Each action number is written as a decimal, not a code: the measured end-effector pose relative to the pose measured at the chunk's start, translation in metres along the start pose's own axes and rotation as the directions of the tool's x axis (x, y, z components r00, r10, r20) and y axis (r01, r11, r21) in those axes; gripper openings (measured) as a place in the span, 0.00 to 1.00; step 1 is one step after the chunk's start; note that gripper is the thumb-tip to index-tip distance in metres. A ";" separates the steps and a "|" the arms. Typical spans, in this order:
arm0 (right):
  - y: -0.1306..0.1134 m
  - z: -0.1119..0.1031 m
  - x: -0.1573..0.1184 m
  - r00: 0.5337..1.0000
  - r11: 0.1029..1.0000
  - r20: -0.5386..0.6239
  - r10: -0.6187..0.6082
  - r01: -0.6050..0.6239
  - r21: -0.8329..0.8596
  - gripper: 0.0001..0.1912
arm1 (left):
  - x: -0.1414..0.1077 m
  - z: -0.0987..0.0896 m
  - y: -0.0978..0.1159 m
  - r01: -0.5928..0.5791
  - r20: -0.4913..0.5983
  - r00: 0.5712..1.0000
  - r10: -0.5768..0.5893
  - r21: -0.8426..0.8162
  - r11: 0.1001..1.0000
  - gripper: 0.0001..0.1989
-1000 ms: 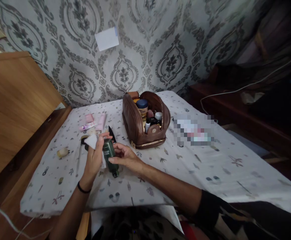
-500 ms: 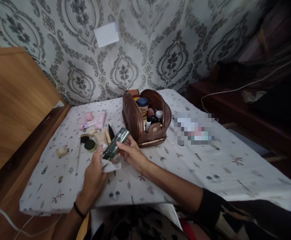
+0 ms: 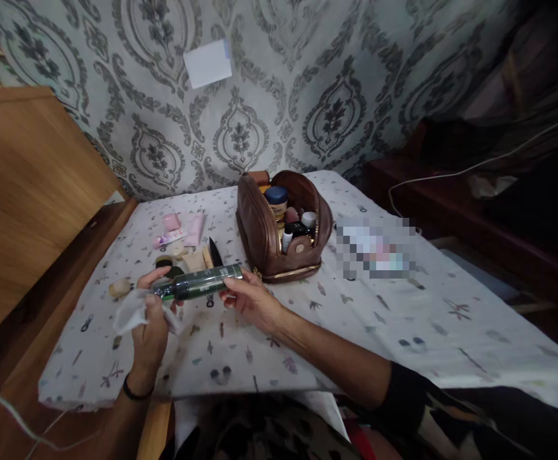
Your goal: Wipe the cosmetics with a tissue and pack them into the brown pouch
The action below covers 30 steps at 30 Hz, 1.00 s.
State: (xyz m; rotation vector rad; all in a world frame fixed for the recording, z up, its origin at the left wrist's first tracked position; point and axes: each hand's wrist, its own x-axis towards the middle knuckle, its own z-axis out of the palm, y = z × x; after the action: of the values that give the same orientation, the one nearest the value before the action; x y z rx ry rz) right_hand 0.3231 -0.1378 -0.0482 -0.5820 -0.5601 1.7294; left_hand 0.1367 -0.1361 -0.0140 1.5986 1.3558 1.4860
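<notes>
A dark green bottle (image 3: 202,283) lies nearly level between my hands above the table. My right hand (image 3: 255,300) is closed around its right end, thumb on top. At the bottle's left end, my left hand (image 3: 152,319) is closed on a white cloth (image 3: 130,311), with its fingers at the narrow neck. Just behind the bottle stands a brown leather bag (image 3: 264,230), unzipped, holding a blue-lidded jar (image 3: 276,199), a white-capped jar (image 3: 308,220) and other small containers.
Left of the bag on the patterned tablecloth (image 3: 269,364) are pink tubes (image 3: 195,229), a pink item (image 3: 171,222), dark-lidded jars and a small yellowish bottle (image 3: 120,287). A blurred-out item (image 3: 379,249) lies right. A wooden panel (image 3: 34,191) borders the left.
The bottle has turned from a steep slant to nearly level. My left hand has moved left with the cloth, which now spreads out beyond the bottle's left end.
</notes>
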 end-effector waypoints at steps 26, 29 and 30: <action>-0.028 0.008 -0.017 0.945 0.163 0.267 -0.191 0.299 -0.940 0.19 | -0.002 0.034 -0.017 -0.001 0.283 0.959 -0.014 0.054 0.999 0.18; -0.043 0.016 -0.029 0.917 0.068 0.310 -0.250 0.336 -0.939 0.18 | 0.006 0.032 -0.021 -0.101 0.305 0.950 0.060 0.122 0.987 0.18; -0.048 0.018 -0.033 0.904 0.071 0.336 -0.266 0.366 -0.928 0.20 | 0.009 0.033 -0.020 -0.126 0.307 0.949 0.075 0.150 0.981 0.17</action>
State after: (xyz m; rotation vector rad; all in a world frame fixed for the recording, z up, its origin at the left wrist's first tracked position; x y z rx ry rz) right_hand 0.3535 -0.1610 -0.0007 -1.1957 -1.8333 0.6792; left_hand 0.1612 -0.1136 -0.0363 1.9368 1.2660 1.1479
